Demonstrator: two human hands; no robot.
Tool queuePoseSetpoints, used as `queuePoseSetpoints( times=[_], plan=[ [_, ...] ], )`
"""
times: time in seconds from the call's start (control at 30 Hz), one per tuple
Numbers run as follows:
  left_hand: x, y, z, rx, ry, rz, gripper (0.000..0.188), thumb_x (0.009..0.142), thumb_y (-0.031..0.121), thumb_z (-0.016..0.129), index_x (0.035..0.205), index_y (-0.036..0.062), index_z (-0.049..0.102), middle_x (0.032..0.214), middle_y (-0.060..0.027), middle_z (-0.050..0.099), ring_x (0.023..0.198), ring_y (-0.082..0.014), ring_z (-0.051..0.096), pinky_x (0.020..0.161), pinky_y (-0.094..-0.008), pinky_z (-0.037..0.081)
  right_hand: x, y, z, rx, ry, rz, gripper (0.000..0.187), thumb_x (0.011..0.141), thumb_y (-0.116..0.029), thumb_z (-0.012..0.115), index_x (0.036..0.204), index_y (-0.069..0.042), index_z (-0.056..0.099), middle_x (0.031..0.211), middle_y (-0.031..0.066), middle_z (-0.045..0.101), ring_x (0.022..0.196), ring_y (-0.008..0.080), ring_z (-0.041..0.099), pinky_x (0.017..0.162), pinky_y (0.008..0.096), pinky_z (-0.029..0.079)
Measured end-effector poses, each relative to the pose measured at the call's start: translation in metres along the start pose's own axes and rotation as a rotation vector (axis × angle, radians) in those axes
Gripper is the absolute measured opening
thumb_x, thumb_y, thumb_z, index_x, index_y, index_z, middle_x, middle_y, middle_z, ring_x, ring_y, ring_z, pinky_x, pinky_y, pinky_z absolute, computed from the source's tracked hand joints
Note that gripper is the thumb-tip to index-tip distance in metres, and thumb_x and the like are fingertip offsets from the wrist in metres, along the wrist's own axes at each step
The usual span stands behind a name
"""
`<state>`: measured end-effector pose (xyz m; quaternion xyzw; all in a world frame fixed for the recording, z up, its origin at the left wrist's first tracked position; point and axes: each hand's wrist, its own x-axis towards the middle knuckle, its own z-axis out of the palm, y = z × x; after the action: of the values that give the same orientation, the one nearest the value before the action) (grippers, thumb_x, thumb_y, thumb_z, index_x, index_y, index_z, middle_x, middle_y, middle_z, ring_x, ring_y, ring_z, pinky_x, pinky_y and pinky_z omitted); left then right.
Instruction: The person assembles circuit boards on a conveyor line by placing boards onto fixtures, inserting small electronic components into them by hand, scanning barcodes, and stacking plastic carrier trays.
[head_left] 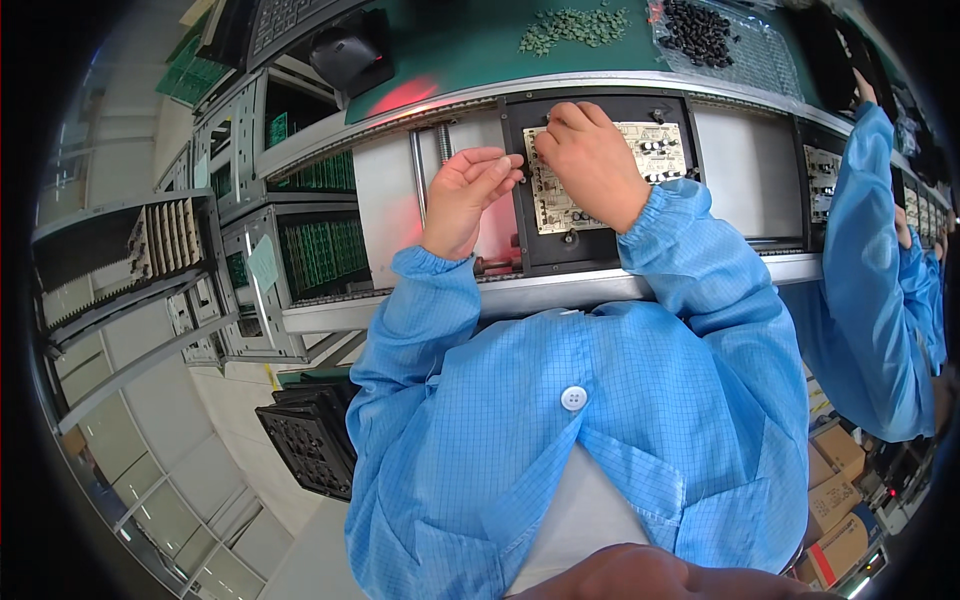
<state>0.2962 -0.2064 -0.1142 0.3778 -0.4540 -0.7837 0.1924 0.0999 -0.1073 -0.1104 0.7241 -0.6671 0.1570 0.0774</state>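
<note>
A cream circuit board point(657, 150) with several small dark parts on it lies in a black carrier frame point(600, 257). The carrier sits across the rails of a conveyor in front of me. My right hand point(592, 165) is over the left half of the board, with its fingers curled down at the upper left edge and hiding part of it. Whatever those fingertips hold is hidden. Just left of the carrier, my left hand point(468, 200) is raised with thumb and fingertips pinched together, close to the frame's side. Anything in that pinch is too small to make out.
Pale green small parts point(573, 30) and black parts point(697, 35) lie in piles on the green bench point(465, 50) beyond the rail. A black scanner-like device point(350, 52) stands at back left. Racks of green boards point(325, 250) are on the left. Co-workers' blue sleeves point(862, 200) reach in at right.
</note>
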Motion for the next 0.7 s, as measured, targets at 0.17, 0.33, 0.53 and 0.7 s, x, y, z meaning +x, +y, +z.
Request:
queuePoseSetpoints(
  times=[0.17,0.33,0.53,0.7],
  plan=[
    [-0.001,-0.002,0.002,-0.028,-0.018,0.019,0.021,0.105,0.009,0.066,0.123,-0.0002,0.060,0.121,-0.0184,0.074,0.107,-0.0210,0.074,0.095,-0.0296,0.059,-0.001,-0.007,0.001,-0.136,-0.004,-0.041,0.010,0.083,-0.017,0.065,0.088,-0.009,0.068,0.099,0.0050,0.071,0.117,0.0245,0.061,0.104,0.0396,0.047],
    [-0.002,-0.007,0.008,-0.063,-0.020,0.031,0.019,0.106,0.010,0.064,0.122,-0.0003,0.058,0.121,-0.0192,0.073,0.108,-0.0226,0.073,0.097,-0.0313,0.059,-0.010,0.003,-0.008,0.183,0.129,0.081,0.007,0.082,-0.016,0.074,0.087,-0.012,0.071,0.098,0.0027,0.072,0.110,0.0252,0.064,0.098,0.0410,0.049],
    [-0.008,-0.021,0.019,-0.038,-0.066,0.050,0.018,0.107,0.011,0.064,0.120,0.0003,0.059,0.118,-0.0161,0.074,0.108,-0.0210,0.073,0.099,-0.0321,0.059,-0.022,-0.010,-0.021,0.472,0.270,0.090,0.014,0.081,-0.015,0.082,0.091,-0.012,0.071,0.097,0.0024,0.071,0.103,0.0270,0.065,0.090,0.0416,0.050],
    [-0.009,-0.014,0.028,0.006,-0.051,0.062,0.018,0.105,0.008,0.066,0.118,-0.0021,0.060,0.117,-0.0164,0.075,0.101,-0.0184,0.073,0.094,-0.0302,0.060,-0.037,-0.005,-0.022,0.399,0.323,0.071,0.016,0.084,-0.014,0.081,0.094,-0.010,0.070,0.096,0.0051,0.071,0.097,0.0291,0.066,0.087,0.0417,0.051]
  ],
)
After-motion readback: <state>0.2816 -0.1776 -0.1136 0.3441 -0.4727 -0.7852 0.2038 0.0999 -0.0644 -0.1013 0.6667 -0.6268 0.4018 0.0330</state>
